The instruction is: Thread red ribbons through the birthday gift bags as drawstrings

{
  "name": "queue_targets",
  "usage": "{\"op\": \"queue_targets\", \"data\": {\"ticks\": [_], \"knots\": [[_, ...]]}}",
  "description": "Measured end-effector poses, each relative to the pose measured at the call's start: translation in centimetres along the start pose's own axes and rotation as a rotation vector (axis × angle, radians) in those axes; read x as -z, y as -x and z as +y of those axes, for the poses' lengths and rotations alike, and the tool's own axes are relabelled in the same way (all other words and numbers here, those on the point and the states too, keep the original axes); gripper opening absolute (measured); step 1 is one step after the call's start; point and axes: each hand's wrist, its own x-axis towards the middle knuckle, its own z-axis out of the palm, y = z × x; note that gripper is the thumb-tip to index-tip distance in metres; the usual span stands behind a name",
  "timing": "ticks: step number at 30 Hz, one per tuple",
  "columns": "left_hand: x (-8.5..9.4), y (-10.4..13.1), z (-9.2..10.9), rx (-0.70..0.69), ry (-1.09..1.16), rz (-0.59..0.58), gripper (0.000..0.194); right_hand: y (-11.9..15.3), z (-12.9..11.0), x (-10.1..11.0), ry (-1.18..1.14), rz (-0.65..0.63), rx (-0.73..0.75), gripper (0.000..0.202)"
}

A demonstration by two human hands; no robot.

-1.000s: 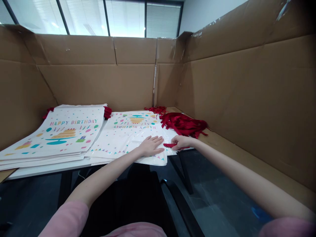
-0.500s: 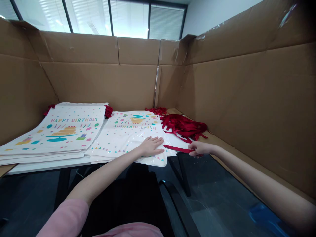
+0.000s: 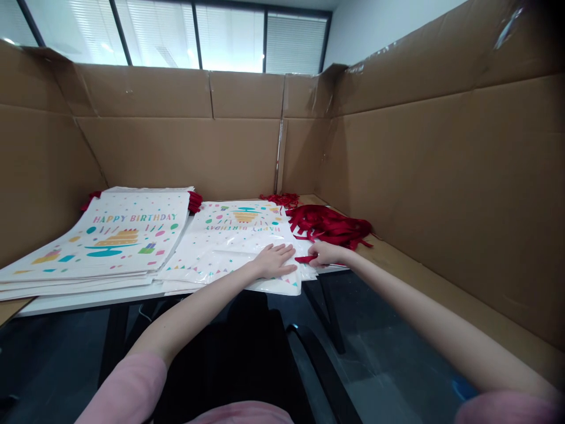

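My left hand (image 3: 274, 261) lies flat, fingers spread, on the right part of a white printed plastic bag (image 3: 233, 241). The bag's "Happy Birthday" print and cake face away from me, upside down. Just to the right, my right hand (image 3: 325, 253) is closed on a red ribbon (image 3: 303, 259), whose short end pokes out leftward at the bag's right edge. Whether the ribbon touches the bag I cannot tell. Behind the right hand is a loose heap of red ribbons (image 3: 333, 225).
At the left lies a stack of similar bags (image 3: 132, 235) with red ribbon bunches (image 3: 195, 201) at its sides. Thin red strands (image 3: 282, 200) lie at the back. Cardboard walls (image 3: 176, 150) enclose the table's back and sides. A black chair armrest (image 3: 315, 365) is below.
My right hand has moved left with the ribbon, closer to the bag's edge and my left hand. Less of the ribbon shows beyond the fingers. The left hand stays on the bag.
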Motion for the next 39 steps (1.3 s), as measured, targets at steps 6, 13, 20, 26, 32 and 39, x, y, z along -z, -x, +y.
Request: {"op": "queue_targets", "data": {"ticks": [6, 13, 20, 26, 32, 39], "knots": [[-0.3, -0.5, 0.1, 0.017, -0.006, 0.007, 0.068, -1.2, -0.5, 0.4, 0.008, -0.002, 0.0, 0.017], [0.0, -0.2, 0.2, 0.001, 0.016, 0.008, 0.069, 0.5, 3.2, 0.8, -0.022, -0.02, 0.032, 0.03], [-0.1, -0.3, 0.1, -0.002, 0.024, 0.007, 0.068, 1.9, 6.9, 0.4, -0.242, -0.034, -0.094, 0.037], [-0.1, -0.3, 0.1, 0.002, 0.022, 0.003, 0.069, 2.8, 8.6, 0.1, -0.232, -0.009, -0.163, 0.036], [-0.2, -0.3, 0.1, -0.001, 0.026, 0.015, 0.07, 3.2, 8.8, 0.1, -0.175, -0.023, -0.263, 0.041], [-0.2, -0.3, 0.0, -0.001, 0.02, 0.012, 0.069, 3.4, 9.3, 0.0, -0.218, -0.023, -0.246, 0.044]]}}
